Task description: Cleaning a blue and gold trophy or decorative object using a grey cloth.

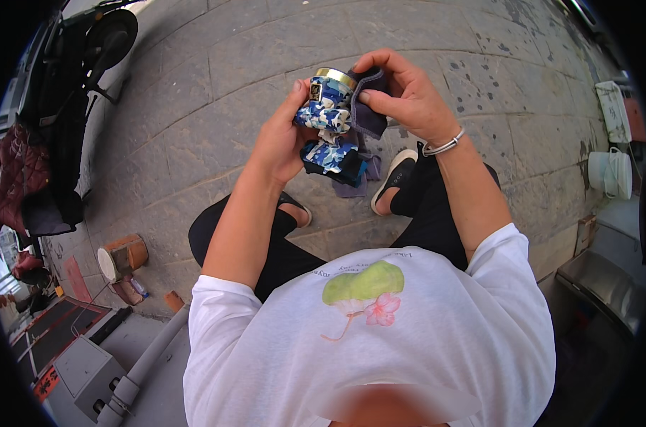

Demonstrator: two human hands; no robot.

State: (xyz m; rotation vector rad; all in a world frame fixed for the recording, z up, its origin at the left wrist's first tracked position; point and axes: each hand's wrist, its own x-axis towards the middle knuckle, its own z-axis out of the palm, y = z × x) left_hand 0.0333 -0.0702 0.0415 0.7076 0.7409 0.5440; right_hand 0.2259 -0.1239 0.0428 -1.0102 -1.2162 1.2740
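A blue-and-white camouflage-patterned device (329,101) with a gold-coloured rim is held up in my left hand (285,131); its exact kind is not clear. Its lower part (331,157) has the same pattern and dark, blue-edged sides, with torn-looking pale material between the two parts. Pinched between the thumb and fingers of my right hand (408,96) is a dark purple-grey cloth (370,104), lying against the device's right side. More purple-grey cloth (349,188) shows below the device. My left fingers are mostly hidden behind it.
Grey paving stones (195,123) lie beneath. My shoes (395,179) are below the hands. A parked scooter (61,107) with a maroon quilted cover is at left, near a round container (123,256). White buckets (611,173) and a metal basin (600,283) stand at right. A grey pipe (141,368) runs at lower left.
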